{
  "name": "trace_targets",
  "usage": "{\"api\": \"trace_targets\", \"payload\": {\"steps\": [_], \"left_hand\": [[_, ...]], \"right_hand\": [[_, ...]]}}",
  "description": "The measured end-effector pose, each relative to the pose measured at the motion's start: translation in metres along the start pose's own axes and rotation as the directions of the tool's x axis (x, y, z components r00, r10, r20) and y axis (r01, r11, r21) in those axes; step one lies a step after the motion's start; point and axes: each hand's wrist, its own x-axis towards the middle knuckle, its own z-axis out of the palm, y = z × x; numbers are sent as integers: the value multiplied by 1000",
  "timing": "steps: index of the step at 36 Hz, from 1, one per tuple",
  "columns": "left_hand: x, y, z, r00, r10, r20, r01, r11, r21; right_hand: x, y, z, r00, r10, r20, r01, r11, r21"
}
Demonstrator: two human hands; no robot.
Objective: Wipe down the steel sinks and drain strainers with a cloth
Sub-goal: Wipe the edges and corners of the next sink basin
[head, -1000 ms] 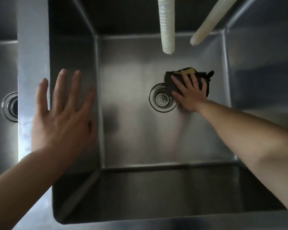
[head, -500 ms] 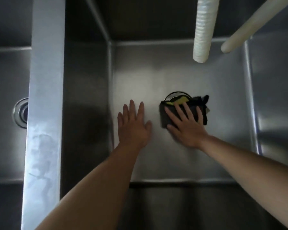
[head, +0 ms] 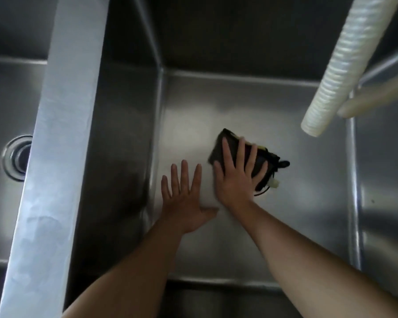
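Two flat, spread hands: right hand (head: pixel 237 180) pressing cloth (head: pixel 262 164), left hand (head: pixel 184 200) on sink (head: pixel 296 203) floor.

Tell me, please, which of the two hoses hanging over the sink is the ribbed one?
The ribbed one is the nearer, thicker white hose, ending above the dark cloth. The other hose, behind it at the right edge, looks smooth and cream-coloured.

Right hand (head: pixel 236 180) flat on dark cloth (head: pixel 260 166) — sink (head: pixel 285 214) floor.
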Motion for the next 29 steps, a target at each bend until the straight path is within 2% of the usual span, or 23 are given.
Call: {"api": "trace_targets", "payload": {"steps": [3,7,9,11,13,15,18,22,26,29], "left_hand": [[-1,2,-2,1000,-11,8,11,1000,-11],[-4,5,-3,1000,-17,5,17,999,-40],[-4,5,-4,1000,-21,15,22,999,-43],[-4,6,-5,999,-30,28,32,998,-46],[-4,6,-5,999,-35,36,37,998,-47],[-3,6,-5,998,-39,53,41,998,-41],[-2,6,-7,996,-54,71,55,998,-19],[-2,7,-10,992,-76,100,77,997,-10],[-4,8,-16,990,-74,123,75,997,-9],[-4,9,-19,985,-77,155,80,997,-13]], "right_hand": [[57,-16,-11,998,-53,18,54,998,-44],[134,-9,-43,951,-276,138,293,948,-126],[156,1,-62,915,-374,150,399,894,-204],[167,16,-77,891,-433,136,452,870,-198],[176,33,-87,922,-356,151,375,918,-126],[179,53,-92,958,-207,197,245,950,-194],[169,93,-94,986,-103,127,131,964,-232],[139,168,-102,979,147,143,-116,971,-208],[90,204,-104,980,106,169,-65,971,-229],[51,198,-91,966,163,203,-120,971,-208]]}}
